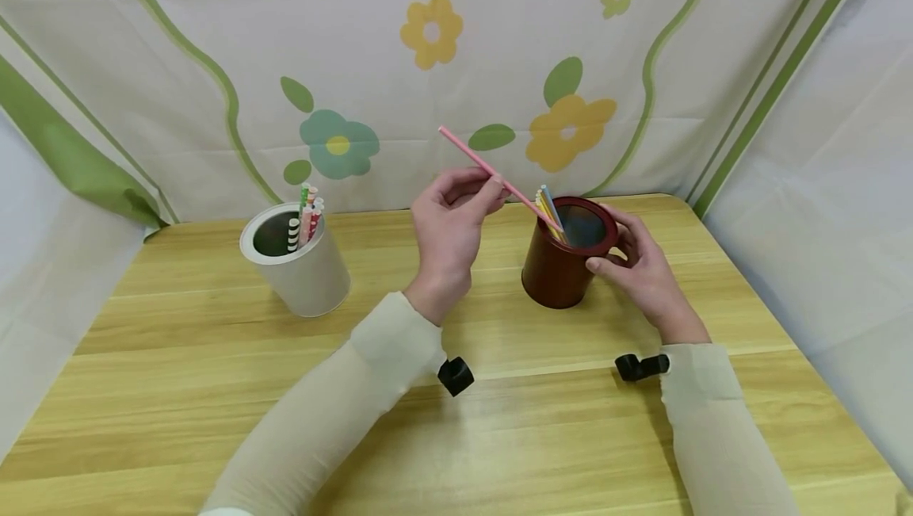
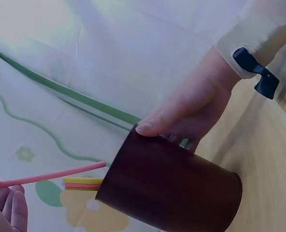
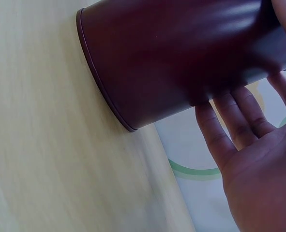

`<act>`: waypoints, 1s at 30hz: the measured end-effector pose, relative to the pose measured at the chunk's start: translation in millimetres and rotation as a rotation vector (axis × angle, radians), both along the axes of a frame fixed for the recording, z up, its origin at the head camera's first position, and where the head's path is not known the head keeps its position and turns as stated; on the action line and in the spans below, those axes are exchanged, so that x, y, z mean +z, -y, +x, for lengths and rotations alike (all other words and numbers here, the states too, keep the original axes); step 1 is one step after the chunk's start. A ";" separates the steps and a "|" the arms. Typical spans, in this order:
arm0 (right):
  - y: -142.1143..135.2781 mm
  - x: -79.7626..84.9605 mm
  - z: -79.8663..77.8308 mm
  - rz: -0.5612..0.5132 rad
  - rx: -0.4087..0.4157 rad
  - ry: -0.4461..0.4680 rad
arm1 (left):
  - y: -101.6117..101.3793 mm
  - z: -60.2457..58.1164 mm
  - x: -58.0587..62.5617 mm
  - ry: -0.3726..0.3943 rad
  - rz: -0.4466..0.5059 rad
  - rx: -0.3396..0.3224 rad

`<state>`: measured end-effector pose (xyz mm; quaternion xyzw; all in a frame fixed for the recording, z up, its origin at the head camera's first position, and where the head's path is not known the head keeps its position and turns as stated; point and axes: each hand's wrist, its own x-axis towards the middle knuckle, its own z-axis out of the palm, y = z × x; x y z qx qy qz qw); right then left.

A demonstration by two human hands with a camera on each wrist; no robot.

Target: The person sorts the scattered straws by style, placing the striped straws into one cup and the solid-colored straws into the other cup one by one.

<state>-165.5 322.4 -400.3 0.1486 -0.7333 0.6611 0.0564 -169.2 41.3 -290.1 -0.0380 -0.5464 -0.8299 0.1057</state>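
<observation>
My left hand pinches a pink straw between thumb and fingers. The straw slants down to the right, its lower end at the mouth of a dark red-brown round container. In the left wrist view, that end of the straw appears just outside the container's rim. Yellow, blue and other straws lean at the container's left side. My right hand grips the container from the right, thumb near the rim and fingers round the far side. The right wrist view shows the fingertips against its wall.
A white round container stands to the left on the wooden table, holding several patterned straws. Behind the table hangs a flowered curtain, and pale cloth closes the right side. Both wrists carry black camera mounts.
</observation>
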 end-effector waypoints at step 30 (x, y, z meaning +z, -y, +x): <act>-0.2 -1.6 -1.0 0.037 -0.027 -0.006 | -24.8 -17.0 -7.5 0.221 -0.383 -0.256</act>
